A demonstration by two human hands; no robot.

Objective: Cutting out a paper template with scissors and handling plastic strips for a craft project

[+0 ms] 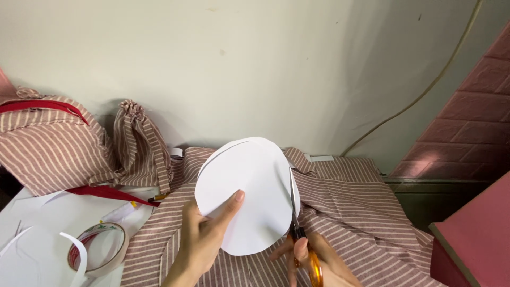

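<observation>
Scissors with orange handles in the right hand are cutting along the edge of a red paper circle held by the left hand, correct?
Not quite: the paper circle is white, not red, as the head view shows. The rest holds: the right hand works the orange-handled scissors along its edge while the left hand holds it.

Left hand (204, 236) gripping a white paper disc (247, 194), thumb on its face. Right hand (316, 260) working orange-handled scissors (300, 228), blades up along the disc's right edge. Beneath, striped fabric (345, 212); at lower left, tape roll (98, 250) beside curled paper offcuts (77, 255).
</observation>
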